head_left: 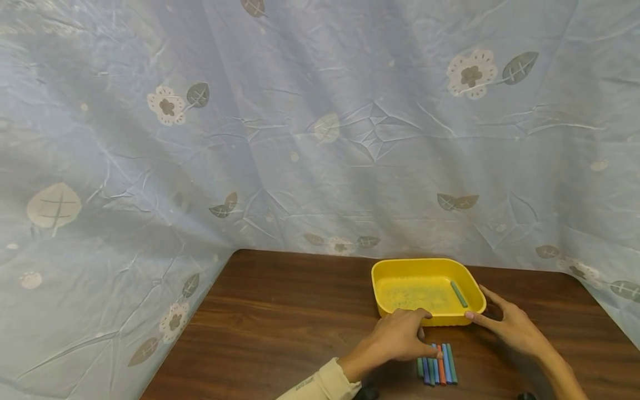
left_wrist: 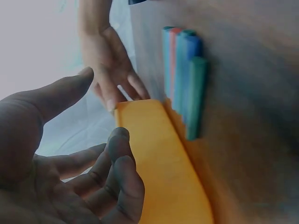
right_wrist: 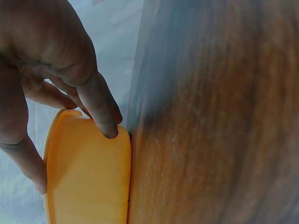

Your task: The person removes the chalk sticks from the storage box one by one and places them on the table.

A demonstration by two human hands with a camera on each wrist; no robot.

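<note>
A yellow plastic tray (head_left: 410, 286) stands on the table, with one green chalk stick (head_left: 459, 294) lying in its right part and greenish dust on its floor. My right hand (head_left: 515, 328) holds the tray's near right corner, thumb at the front rim and fingers along the right side. Between the tray and me lie several chalk sticks side by side, among them a red chalk stick (head_left: 441, 371) and a green one (left_wrist: 197, 98). Over their left end hovers my left hand (head_left: 400, 336), near the tray's front wall. Its thumb stands apart from loosely bent fingers, with nothing between them.
The dark brown wooden table (head_left: 280, 316) extends to both sides of the tray. A pale flowered cloth (head_left: 325, 166) hangs behind the table and along its left side. Small dark objects (head_left: 367, 392) show at the near edge of the head view.
</note>
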